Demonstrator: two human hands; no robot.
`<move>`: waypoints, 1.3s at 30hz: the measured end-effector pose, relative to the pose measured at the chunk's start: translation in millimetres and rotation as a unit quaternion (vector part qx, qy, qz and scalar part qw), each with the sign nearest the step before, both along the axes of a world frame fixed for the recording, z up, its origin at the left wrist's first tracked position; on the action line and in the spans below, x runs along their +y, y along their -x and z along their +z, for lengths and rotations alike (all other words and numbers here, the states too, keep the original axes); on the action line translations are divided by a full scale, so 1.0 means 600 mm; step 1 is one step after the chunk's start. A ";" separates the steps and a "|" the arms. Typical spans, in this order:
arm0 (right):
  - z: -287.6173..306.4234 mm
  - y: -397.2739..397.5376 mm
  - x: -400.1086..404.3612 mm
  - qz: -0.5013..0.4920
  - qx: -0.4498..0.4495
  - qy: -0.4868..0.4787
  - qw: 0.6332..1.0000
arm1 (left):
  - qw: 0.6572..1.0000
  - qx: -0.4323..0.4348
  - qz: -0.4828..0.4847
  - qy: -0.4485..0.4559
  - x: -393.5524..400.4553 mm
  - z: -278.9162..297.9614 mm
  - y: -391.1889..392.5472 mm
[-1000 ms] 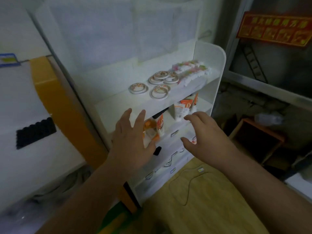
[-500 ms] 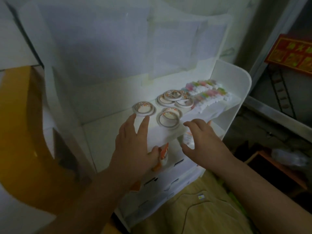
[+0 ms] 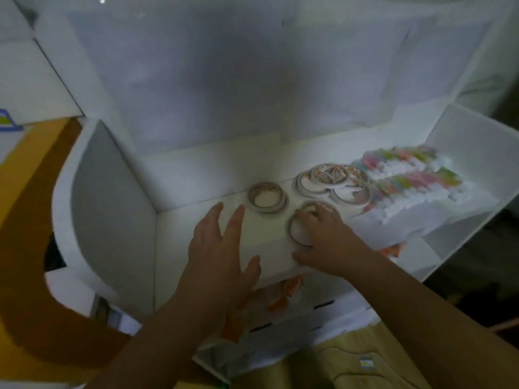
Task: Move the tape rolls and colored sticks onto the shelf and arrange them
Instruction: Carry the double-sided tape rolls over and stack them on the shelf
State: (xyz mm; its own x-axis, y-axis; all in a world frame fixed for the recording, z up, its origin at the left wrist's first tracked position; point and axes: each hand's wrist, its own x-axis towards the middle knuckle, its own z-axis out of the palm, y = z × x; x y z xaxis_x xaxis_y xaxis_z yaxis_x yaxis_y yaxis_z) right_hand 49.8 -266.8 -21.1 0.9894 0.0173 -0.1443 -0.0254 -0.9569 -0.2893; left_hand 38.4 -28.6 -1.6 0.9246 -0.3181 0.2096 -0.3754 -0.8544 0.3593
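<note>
Both hands have risen from in front of the lower shelves to the top tier since a second ago, and the view has closed in on it. Now the right hand [image 3: 323, 237] lies over the nearest flat white tape roll with a patterned rim [image 3: 302, 228], fingers curved onto its far edge and thumb down at the shelf's front lip; it touches the roll, but whether it truly grips it I cannot tell. Fingers straight and spread, the left hand [image 3: 222, 248] holds nothing and hovers over the bare white top shelf board [image 3: 179, 234], near a second single tape roll [image 3: 268, 201].

Behind these, a cluster of three overlapping tape rolls [image 3: 332, 182] sits beside two rows of pastel-coloured sticks with white bodies [image 3: 410, 183] at the right end. Everything seems already on the shelf, so the arranging step looks to be in hand.

Next, the near roll probably needs sliding or lifting toward the others, kept flat and clear of the front lip, where it could drop.

Printing on the rolls and on the orange packets [image 3: 283, 293] below is too blurred to read.
</note>
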 end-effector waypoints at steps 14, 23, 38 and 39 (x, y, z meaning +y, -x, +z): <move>0.051 -0.031 -0.086 0.087 -0.090 -0.045 0.991 | 0.995 -0.002 0.095 -0.027 -0.100 0.004 -0.059; 0.061 0.004 -0.163 0.096 -0.170 -0.084 0.977 | 0.987 0.056 0.153 -0.014 -0.184 -0.020 -0.174; 0.056 0.034 -0.219 0.097 -0.168 -0.121 0.974 | 0.979 0.056 0.195 -0.024 -0.200 -0.039 -0.200; 0.055 0.031 -0.218 0.102 -0.167 -0.124 0.973 | 0.979 0.048 0.198 -0.025 -0.195 -0.037 -0.194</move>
State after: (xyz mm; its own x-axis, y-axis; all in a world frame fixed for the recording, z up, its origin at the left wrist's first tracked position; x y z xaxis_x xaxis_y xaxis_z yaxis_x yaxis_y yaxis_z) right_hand 31.4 -397.4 11.8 0.9528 0.2109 0.2182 0.2922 -0.8319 -0.4717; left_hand 154.6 -145.4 -23.6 0.9921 0.0620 0.1092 0.0227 -0.9437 0.3299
